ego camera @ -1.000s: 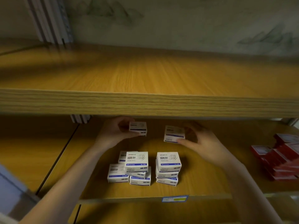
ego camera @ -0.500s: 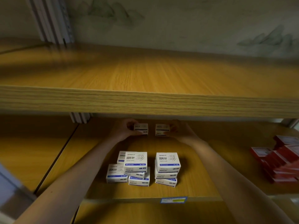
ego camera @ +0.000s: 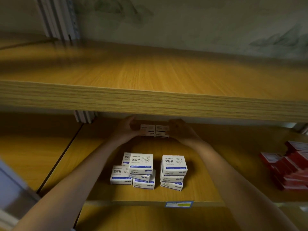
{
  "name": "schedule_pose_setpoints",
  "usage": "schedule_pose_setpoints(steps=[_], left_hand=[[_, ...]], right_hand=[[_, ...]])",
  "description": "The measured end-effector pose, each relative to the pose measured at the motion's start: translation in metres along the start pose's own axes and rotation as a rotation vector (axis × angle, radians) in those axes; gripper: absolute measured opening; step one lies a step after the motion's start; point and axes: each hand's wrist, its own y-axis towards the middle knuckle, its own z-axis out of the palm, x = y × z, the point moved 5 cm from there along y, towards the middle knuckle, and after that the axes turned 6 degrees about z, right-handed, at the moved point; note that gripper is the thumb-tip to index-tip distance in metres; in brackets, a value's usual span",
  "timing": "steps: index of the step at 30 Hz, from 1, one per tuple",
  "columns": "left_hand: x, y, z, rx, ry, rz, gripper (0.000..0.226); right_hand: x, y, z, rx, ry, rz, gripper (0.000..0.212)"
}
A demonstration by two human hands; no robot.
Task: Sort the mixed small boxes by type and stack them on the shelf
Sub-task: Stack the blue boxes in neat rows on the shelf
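A white box (ego camera: 147, 130) is held in curled fingers by the left hand (ego camera: 126, 129). A second box (ego camera: 162, 131), touching it, is gripped likewise by the right hand (ego camera: 181, 130) on the shelf (ego camera: 210, 165)

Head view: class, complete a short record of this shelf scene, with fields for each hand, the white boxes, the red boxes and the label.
left hand: holds left white box at the back of the lower shelf
right hand: holds right white box, beside the left one
left pile: white boxes, loosely stacked
right stack: white boxes, three high
red boxes: heaped at far right
label: blue, on shelf front edge
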Motion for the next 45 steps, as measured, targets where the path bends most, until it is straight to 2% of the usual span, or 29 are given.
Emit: schedule_pose_setpoints(steps=[2,4,6,9,11,13,16,22,26,29,34,39,45], left_hand=[[-0.015,-0.020,-0.022,-0.132,-0.107,0.036,0.037],[-0.029,-0.047,-0.041,-0.095,-0.221,0.110,0.021],[-0.041,-0.075,-0.047,0.103,-0.219,0.168,0.035],[-0.045,-0.108,-0.041,0.327,-0.077,0.207,0.069],[-0.044,-0.117,-0.035,0.376,-0.024,0.214,0.070],[-0.043,-0.121,-0.032,0.367,-0.008,0.210,0.066],[-0.044,-0.120,-0.032,0.332,0.012,0.247,0.054],[-0.051,-0.120,-0.034,0.339,-0.034,0.265,0.040],[-0.048,-0.100,-0.043,0.192,0.012,0.223,0.046],[-0.041,-0.075,-0.037,0.118,0.057,0.172,0.037],[-0.011,-0.037,-0.010,0.179,0.183,0.086,0.042],[0.005,-0.029,0.002,0.179,0.212,0.041,0.045],[0.011,-0.028,0.002,0.130,0.211,0.048,0.043]], right_hand=[[0.006,-0.021,-0.015,-0.029,0.113,-0.033,0.014],[0.010,-0.051,-0.028,-0.005,0.230,-0.065,0.015],[0.012,-0.079,-0.032,0.085,0.276,-0.098,0.003],[0.015,-0.107,-0.029,0.192,0.269,-0.182,0.033],[0.014,-0.116,-0.028,0.206,0.220,-0.222,0.047],[0.015,-0.123,-0.025,0.216,0.157,-0.228,0.057],[0.014,-0.125,-0.023,0.206,0.098,-0.205,0.061],[0.009,-0.123,-0.020,0.156,0.101,-0.169,0.043],[0.006,-0.121,-0.023,0.114,0.136,-0.139,0.040],[0.004,-0.115,-0.028,0.063,0.144,-0.090,0.041],[-0.010,-0.091,-0.028,0.011,0.143,0.043,0.070],[-0.019,-0.057,-0.010,0.012,-0.006,0.112,0.072],[-0.014,-0.043,0.006,-0.052,0.115,0.064,0.052]])
